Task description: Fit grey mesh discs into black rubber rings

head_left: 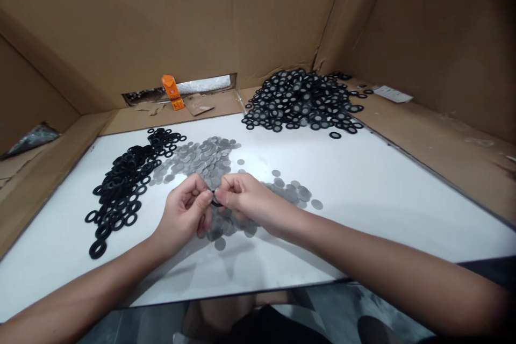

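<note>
My left hand (188,208) and my right hand (244,198) meet over the middle of the white board. Between their fingertips both pinch one black rubber ring (216,203), mostly covered by the fingers. Whether a disc sits inside it I cannot tell. Thin grey mesh discs (207,157) lie loose behind, below and to the right of my hands. A heap of plain black rings (124,177) spreads over the board's left side. At the back right rises a big pile of black rings with grey discs in their centres (300,99).
Cardboard walls (181,16) enclose the white board (363,215) at the back and sides. An orange small box (173,92) stands by a slot in the back wall. A white paper slip (393,94) lies on the right cardboard ledge.
</note>
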`<move>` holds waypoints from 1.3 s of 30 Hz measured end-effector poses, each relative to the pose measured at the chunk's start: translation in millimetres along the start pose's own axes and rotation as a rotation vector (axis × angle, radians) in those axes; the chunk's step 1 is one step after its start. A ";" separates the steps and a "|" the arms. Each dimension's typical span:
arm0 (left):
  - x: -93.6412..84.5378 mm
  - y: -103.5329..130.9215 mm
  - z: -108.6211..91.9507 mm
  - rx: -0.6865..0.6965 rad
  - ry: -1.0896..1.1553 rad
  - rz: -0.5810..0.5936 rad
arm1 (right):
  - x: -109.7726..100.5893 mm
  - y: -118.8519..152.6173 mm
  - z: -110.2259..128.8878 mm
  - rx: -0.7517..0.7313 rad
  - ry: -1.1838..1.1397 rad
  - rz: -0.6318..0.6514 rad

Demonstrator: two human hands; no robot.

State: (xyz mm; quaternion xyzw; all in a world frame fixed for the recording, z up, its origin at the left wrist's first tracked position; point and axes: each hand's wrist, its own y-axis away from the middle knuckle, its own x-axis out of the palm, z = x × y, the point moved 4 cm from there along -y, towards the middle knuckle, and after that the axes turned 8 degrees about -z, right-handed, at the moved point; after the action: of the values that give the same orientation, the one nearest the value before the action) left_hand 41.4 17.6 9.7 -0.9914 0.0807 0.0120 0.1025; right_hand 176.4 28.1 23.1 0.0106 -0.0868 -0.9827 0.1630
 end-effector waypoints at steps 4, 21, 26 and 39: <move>1.1 0.9 -3.0 0.012 -0.014 0.021 | 0.3 4.0 3.6 0.076 -0.125 0.062; -4.7 4.9 4.6 0.003 0.027 -0.019 | -4.5 13.8 20.3 -0.311 0.417 -0.151; -5.0 3.1 3.5 0.016 0.080 -0.022 | -2.5 9.5 14.1 -0.263 0.249 -0.091; -1.1 1.9 2.1 -0.015 0.027 -0.038 | -3.9 3.7 16.0 -0.139 -0.139 0.045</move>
State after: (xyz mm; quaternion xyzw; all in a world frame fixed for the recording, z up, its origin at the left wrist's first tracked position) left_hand 39.9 16.3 7.3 -0.9935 0.0632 -0.0027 0.0941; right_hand 180.4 28.6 39.4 -0.0709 -0.0297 -0.9809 0.1789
